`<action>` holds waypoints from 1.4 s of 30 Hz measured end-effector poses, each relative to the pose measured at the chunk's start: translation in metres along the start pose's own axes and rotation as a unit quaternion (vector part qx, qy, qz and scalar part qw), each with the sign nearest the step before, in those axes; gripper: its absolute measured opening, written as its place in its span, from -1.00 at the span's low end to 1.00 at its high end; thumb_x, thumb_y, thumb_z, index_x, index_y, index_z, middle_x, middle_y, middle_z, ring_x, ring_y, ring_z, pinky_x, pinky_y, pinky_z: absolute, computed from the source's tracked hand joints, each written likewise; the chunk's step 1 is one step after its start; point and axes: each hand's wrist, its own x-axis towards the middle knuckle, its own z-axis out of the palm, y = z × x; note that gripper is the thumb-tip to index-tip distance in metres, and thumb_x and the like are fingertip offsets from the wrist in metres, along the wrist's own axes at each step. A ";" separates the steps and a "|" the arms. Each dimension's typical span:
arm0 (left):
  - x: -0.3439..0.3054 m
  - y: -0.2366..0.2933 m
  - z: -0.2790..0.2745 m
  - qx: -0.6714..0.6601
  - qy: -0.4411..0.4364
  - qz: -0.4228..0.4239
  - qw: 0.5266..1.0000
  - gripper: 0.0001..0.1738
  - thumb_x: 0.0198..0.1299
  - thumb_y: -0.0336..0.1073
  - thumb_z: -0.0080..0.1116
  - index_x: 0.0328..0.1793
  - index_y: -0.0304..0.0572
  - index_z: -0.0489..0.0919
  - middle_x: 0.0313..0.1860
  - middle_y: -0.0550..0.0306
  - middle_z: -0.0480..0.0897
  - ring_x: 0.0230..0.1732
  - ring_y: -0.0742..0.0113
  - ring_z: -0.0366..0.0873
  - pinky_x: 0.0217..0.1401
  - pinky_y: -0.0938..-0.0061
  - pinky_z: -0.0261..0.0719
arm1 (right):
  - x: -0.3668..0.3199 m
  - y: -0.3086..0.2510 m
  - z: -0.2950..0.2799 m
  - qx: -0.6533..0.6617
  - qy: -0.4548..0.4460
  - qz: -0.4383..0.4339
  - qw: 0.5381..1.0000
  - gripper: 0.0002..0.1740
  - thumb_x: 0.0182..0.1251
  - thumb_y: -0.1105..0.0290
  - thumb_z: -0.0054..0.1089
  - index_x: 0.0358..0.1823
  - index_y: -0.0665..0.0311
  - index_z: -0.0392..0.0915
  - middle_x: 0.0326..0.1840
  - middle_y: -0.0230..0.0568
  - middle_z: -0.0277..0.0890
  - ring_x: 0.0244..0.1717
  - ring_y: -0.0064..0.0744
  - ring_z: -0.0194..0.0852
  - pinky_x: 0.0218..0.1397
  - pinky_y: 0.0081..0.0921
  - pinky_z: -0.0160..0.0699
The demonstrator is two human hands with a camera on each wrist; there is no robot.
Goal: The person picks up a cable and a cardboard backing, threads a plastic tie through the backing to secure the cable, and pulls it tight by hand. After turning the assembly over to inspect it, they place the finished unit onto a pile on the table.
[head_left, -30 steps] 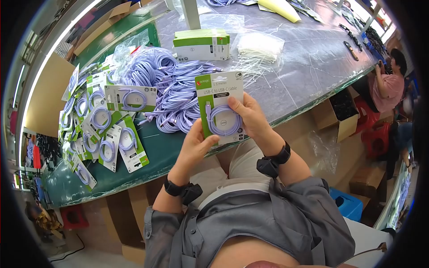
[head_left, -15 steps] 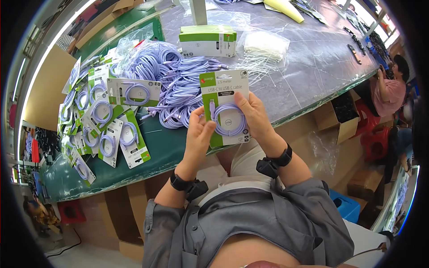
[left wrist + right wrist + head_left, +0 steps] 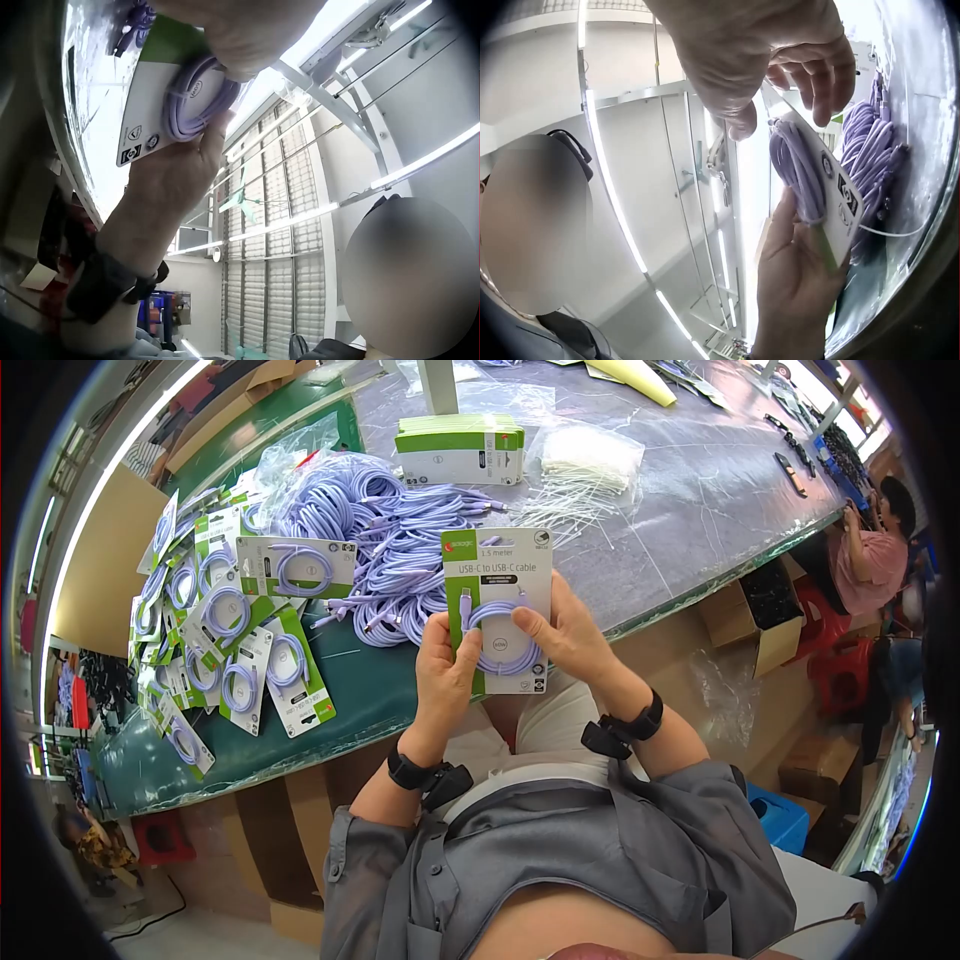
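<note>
Both hands hold up a white-and-green card printed "USB-C to USB-C cable", with a coiled lilac cable on its front. My left hand grips the card's left edge, thumb in front beside the coil and fingers mostly hidden behind. On the other side my right hand holds the right edge, its thumb lying over the coil's upper right. One lilac plug stands upright at the left of the coil. In the right wrist view the card is seen from its side, the right fingers curving behind it.
A heap of carded cables covers the table's left. Behind the held card lie loose lilac cables, a stack of cards and a bag of white ties. The table's edge runs close by; a cardboard box stands below.
The card has dipped slightly and shifted a little left since half a second ago. My right thumb has slid down from near the printed label to the coil. The left thumb has straightened along the coil.
</note>
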 end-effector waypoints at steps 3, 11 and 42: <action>-0.002 0.000 -0.003 -0.002 0.011 -0.022 1.000 -0.84 0.36 -0.36 0.02 -0.01 -0.23 0.37 -0.23 0.27 0.51 -0.25 0.65 0.40 -0.17 0.71 0.40 | -0.005 -0.004 0.002 -0.020 -0.016 0.026 0.999 -0.42 0.39 0.19 0.08 0.31 0.35 0.18 0.07 -0.07 0.46 0.04 -0.42 0.45 0.10 -0.44 0.44; -0.015 0.016 0.001 -0.003 -0.034 -0.041 0.999 -0.79 0.36 -0.33 0.04 0.02 -0.27 0.39 -0.23 0.28 0.53 -0.24 0.65 0.43 -0.17 0.72 0.41 | 0.014 0.050 -0.017 0.296 -0.084 0.143 0.941 -0.63 0.40 0.35 0.05 0.19 0.28 0.39 0.05 -0.22 0.51 0.01 -0.48 0.47 0.05 -0.49 0.49; 0.004 -0.005 0.011 -0.017 0.079 0.021 0.996 -0.82 0.34 -0.37 0.04 -0.01 -0.22 0.35 -0.18 0.23 0.53 -0.17 0.60 0.44 -0.07 0.66 0.42 | -0.007 -0.004 0.013 -0.167 0.106 -0.044 0.979 -0.54 0.33 0.27 0.12 0.14 0.38 0.28 -0.19 -0.01 0.47 -0.33 -0.09 0.51 -0.24 -0.32 0.50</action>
